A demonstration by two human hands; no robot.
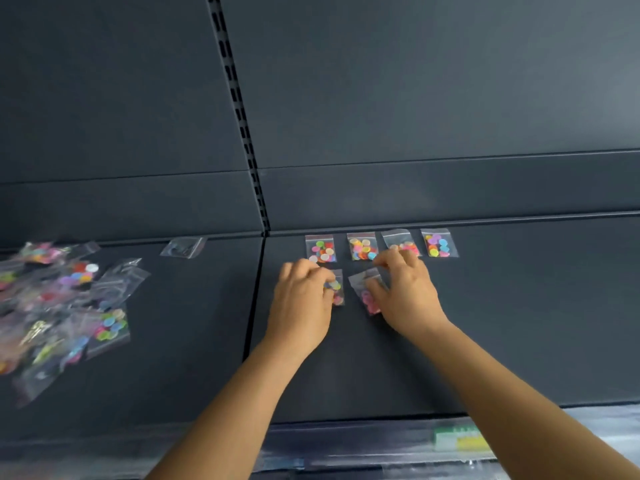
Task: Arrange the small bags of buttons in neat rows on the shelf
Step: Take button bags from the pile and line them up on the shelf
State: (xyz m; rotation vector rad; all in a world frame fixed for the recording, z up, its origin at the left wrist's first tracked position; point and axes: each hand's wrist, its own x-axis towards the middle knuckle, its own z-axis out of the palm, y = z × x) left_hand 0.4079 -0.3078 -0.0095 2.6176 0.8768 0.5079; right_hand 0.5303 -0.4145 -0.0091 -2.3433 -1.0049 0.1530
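Four button bags (pixel 381 245) in back row, two bags (pixel 349 289) in front, loose pile (pixel 65 306), two hands (pixel 353 299)

Your two arms come into view bare from the lower edge of the picture: no sleeve, cuff or glove covers either forearm as far as the frame shows. Your left hand (pixel 300 299) carries no ring, watch or bracelet that can be seen, and the wrist below it is just as plain. Your right hand (pixel 405 299) is likewise unadorned, with nothing strapped or tied at its wrist. The fingernails are too blurred to tell whether they are painted or how they are cut. No marks, plasters or tattoos show on the forearms. Both forearms look slim and smooth, widening steadily toward the bottom of the frame.
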